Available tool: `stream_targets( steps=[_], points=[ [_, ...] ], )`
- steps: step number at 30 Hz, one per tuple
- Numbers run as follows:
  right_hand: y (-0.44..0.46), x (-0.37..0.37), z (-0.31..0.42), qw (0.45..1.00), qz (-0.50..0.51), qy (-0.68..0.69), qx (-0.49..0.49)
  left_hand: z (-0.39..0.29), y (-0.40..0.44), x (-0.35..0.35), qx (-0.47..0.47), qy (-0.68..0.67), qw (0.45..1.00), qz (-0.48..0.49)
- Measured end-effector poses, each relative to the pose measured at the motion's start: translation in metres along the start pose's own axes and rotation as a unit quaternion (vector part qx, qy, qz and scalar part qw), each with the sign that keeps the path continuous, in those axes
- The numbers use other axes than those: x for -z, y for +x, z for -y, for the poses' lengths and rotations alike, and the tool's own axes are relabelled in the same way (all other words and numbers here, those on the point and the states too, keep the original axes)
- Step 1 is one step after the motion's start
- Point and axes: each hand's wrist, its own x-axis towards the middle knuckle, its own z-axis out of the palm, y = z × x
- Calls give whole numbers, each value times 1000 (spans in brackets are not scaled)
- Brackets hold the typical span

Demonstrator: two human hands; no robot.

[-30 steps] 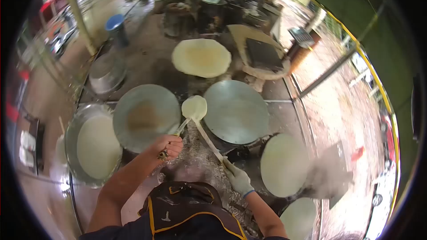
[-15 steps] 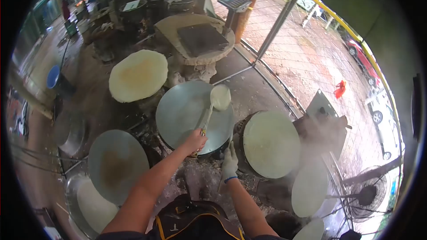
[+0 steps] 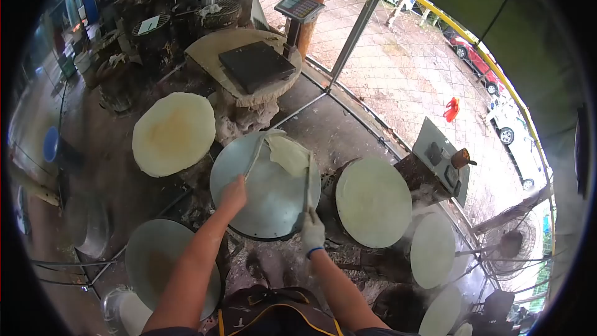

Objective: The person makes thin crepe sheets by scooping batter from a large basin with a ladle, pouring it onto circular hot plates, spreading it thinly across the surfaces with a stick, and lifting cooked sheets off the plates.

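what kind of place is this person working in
Probably a flatbread or pancake kitchen: there is a large round grey metal griddle, a round cream-coloured sheet browned in the middle, and a smooth round pale-green sheet at right.

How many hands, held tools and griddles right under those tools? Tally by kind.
Hands: 2 (bare left hand, gloved right hand)
Held tools: 2 (long-handled tool, stick)
Griddles right under them: 1 (grey griddle)
Total: 5

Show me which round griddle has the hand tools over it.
The central grey griddle, partly covered by a pale sheet: only there do the left hand and gloved right hand hold their tools.
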Motion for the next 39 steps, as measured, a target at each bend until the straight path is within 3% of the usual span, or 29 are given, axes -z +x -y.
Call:
stream_targets(
  steps=[2,3,5,8,10,15,16,19,20,23,24,28,31,32,35,36,39],
  points=[
    [1,-22,1,978,-24,-165,125,7,-3,4,-2,-5,1000,-10],
    [4,-30,33,996,66,-62,-25,9,-4,7,-3,-6,1000,-14],
    [4,-25,89,970,141,72,-183,8,-10,21,15,1,1000,-7],
    [9,-19,51,990,40,121,-67,20,-22,43,6,10,999,-49],
    [29,-42,-12,989,-31,-69,130,38,-28,44,0,34,997,-68],
    [31,-48,88,970,172,46,-164,52,-38,54,-2,101,993,-56],
    [20,-37,104,980,153,-25,-123,55,-43,60,4,96,994,-55],
    [34,-43,31,993,33,95,-53,72,-51,70,10,97,993,-68],
    [38,-51,15,996,33,-78,-15,78,-55,69,1,111,991,-79],
    [47,-74,62,980,161,-108,30,83,-71,74,-11,129,987,-93],
    [46,-66,86,969,230,-50,-73,82,-77,78,-13,131,987,-97],
    [38,-24,107,972,202,-101,-63,100,-107,83,45,117,985,-123],
    [38,-51,85,986,162,6,-35,105,-127,74,38,102,982,-153],
    [63,-58,64,957,162,-197,142,103,-133,70,40,99,982,-158],
    [61,-47,116,921,375,-89,-53,99,-156,60,66,84,981,-161],
    [50,-31,144,911,396,-96,-70,99,-166,57,79,76,981,-161],
    [98,-2,88,948,287,-133,-45,107,-198,45,75,16,976,-206]
  ],
)
